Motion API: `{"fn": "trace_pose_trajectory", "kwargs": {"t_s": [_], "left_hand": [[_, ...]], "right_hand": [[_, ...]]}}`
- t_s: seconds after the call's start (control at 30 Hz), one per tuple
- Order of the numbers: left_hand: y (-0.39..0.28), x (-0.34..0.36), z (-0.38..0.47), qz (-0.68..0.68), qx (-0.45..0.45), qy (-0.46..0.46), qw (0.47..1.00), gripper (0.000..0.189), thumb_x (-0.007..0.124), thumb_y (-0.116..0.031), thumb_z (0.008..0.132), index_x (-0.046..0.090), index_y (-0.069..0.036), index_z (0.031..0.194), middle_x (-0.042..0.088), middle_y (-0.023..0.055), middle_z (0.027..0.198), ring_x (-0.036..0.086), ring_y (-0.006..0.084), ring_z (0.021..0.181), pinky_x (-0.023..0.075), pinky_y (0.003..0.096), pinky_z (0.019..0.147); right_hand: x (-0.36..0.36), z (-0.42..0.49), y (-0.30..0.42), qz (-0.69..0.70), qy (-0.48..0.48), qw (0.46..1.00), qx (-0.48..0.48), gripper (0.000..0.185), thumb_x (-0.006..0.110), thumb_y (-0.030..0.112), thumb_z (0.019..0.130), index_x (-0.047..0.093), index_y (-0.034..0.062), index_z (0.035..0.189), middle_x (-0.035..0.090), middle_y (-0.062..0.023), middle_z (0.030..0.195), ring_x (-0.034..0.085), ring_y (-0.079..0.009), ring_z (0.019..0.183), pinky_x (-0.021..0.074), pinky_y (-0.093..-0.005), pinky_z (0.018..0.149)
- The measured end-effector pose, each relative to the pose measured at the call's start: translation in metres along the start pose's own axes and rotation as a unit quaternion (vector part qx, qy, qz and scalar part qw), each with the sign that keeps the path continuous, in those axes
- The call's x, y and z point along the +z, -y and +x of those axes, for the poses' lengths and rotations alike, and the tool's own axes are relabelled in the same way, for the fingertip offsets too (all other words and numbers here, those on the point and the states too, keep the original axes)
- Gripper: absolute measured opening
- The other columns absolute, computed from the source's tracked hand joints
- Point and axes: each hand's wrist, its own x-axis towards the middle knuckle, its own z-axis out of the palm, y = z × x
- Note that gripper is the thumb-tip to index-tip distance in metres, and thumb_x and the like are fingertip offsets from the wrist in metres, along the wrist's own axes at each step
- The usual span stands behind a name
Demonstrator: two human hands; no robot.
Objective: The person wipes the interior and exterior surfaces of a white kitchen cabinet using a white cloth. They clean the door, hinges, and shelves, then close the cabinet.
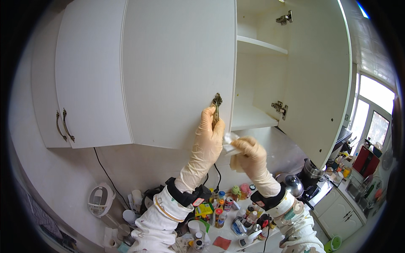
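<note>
My left hand (pixel 210 132), in a cream rubber glove, grips the ornate metal pull handle (pixel 216 109) on a white wall-cabinet door (pixel 177 69). Just right of it and slightly lower, my right hand (pixel 250 155), gloved alike, pinches a small white thing (pixel 230 144), blurred, perhaps a cloth or wipe, near the lower edge of the door. The neighbouring cabinet stands open, its shelves (pixel 262 44) visible, and its door (pixel 316 79) is swung out to the right on metal hinges (pixel 280 109).
Below, the counter holds many bottles (pixel 221 218), a can (pixel 228 204), a red cloth (pixel 222 243) and a white spray bottle (pixel 250 238). A lidded pan (pixel 290 185) sits at right, a white rice cooker (pixel 101 200) at left. Black cables hang under the cabinets.
</note>
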Motion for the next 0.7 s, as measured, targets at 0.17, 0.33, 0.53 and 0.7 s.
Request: {"fn": "trace_pose_trajectory", "kwargs": {"t_s": [0.17, 0.33, 0.53, 0.7], "left_hand": [[0.001, 0.004, -0.002, -0.013, -0.016, -0.026, 0.999, 0.023, 0.047, -0.004, 0.089, 0.040, 0.000, 0.110, 0.052, 0.0068, 0.086, 0.047, 0.0116, 0.073, 0.0434, 0.0267, 0.068], [0.003, 0.010, -0.005, -0.075, -0.038, -0.074, 0.994, 0.026, 0.051, -0.005, 0.087, 0.044, 0.002, 0.112, 0.054, 0.0053, 0.087, 0.048, 0.0105, 0.074, 0.0438, 0.0264, 0.071], [0.019, 0.012, -0.008, -0.069, -0.008, -0.086, 0.994, 0.029, 0.054, -0.006, 0.086, 0.046, 0.003, 0.113, 0.054, 0.0064, 0.094, 0.048, 0.0106, 0.081, 0.0424, 0.0275, 0.076], [0.030, 0.011, -0.008, -0.073, -0.014, -0.076, 0.994, 0.029, 0.054, -0.007, 0.086, 0.046, 0.001, 0.112, 0.053, 0.0065, 0.091, 0.046, 0.0111, 0.079, 0.0417, 0.0287, 0.074]], "right_hand": [[-0.023, 0.049, 0.011, 0.050, -0.113, 0.992, -0.041, 0.037, 0.060, -0.014, 0.060, 0.065, 0.0052, 0.092, 0.061, -0.0098, 0.085, 0.060, -0.0195, 0.073, 0.0482, -0.0256, 0.062], [-0.022, 0.131, 0.019, -0.102, -0.152, 0.961, -0.208, 0.035, 0.060, -0.010, 0.064, 0.061, 0.0044, 0.096, 0.059, -0.0104, 0.091, 0.059, -0.0250, 0.080, 0.0492, -0.0299, 0.067], [0.025, 0.178, 0.036, -0.210, 0.118, 0.933, -0.269, 0.025, 0.057, -0.001, 0.074, 0.059, 0.0063, 0.097, 0.060, -0.0120, 0.099, 0.060, -0.0272, 0.082, 0.0503, -0.0317, 0.070], [0.056, 0.165, 0.039, -0.248, 0.312, 0.872, -0.283, 0.020, 0.055, 0.005, 0.074, 0.058, 0.0061, 0.093, 0.057, -0.0077, 0.100, 0.057, -0.0248, 0.087, 0.0510, -0.0305, 0.071]]}}
